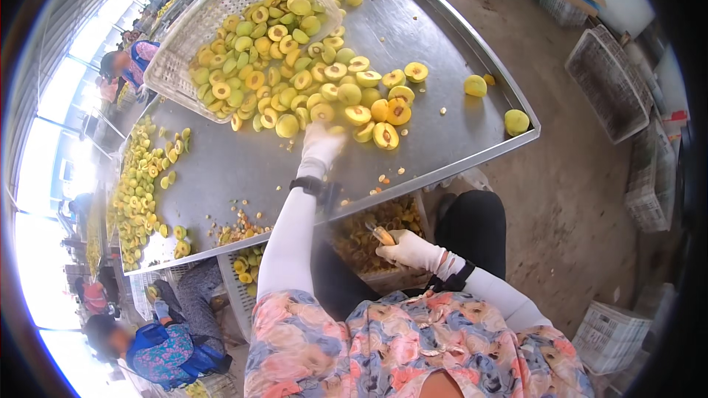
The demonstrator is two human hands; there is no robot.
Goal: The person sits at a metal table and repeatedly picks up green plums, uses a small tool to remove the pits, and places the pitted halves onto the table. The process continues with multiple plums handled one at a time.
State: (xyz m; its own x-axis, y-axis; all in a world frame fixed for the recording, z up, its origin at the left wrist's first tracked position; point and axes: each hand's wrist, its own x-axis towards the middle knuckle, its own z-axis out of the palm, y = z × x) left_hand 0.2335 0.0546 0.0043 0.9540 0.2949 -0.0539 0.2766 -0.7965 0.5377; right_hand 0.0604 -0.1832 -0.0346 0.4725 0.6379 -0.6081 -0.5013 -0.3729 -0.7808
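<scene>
My left hand (323,143), in a pale glove, reaches to the near edge of a heap of halved yellow-green stone fruit (287,88) on the metal table. It is blurred, and its fingertips are partly hidden among the fruit; a firm hold cannot be made out. My right hand (412,250), also gloved, is closed around a small tool with an orange handle (383,234) and a short metal tip. It is held over a crate of fruit scraps (370,232) below the table edge. The heap spills from a tipped white plastic crate (182,74).
The metal table (442,127) has a raised rim. Fruit pits (240,229) lie along its near edge, and a second fruit pile (135,193) is at the left. A co-worker (166,342) sits at lower left. Empty crates (611,83) stand on the floor at right.
</scene>
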